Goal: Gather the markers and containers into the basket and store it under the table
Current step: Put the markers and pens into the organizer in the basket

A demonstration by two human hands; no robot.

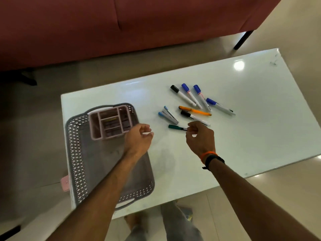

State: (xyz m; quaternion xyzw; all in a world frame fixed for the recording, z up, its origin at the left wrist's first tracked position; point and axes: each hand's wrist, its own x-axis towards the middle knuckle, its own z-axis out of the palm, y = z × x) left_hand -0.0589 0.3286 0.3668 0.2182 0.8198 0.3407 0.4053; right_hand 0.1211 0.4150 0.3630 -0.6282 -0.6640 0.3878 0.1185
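We're pinching the green marker [177, 127] in our right hand [199, 136], its cap end sticking out left; left hand [139, 136] is hanging open, empty, at the basket [76, 153] rim. Loose markers [191, 101] are lying just beyond the pinch, risking a nudge and roll across the glossy table [260, 119]. A red sofa [121, 23] is sitting behind.

Right hand [199, 136] pinches green marker [177, 127] on table [260, 127]. Left hand [139, 138] loosely curled over basket [76, 153]. Pink organizer [111, 122] inside basket. Other markers lie nearby.
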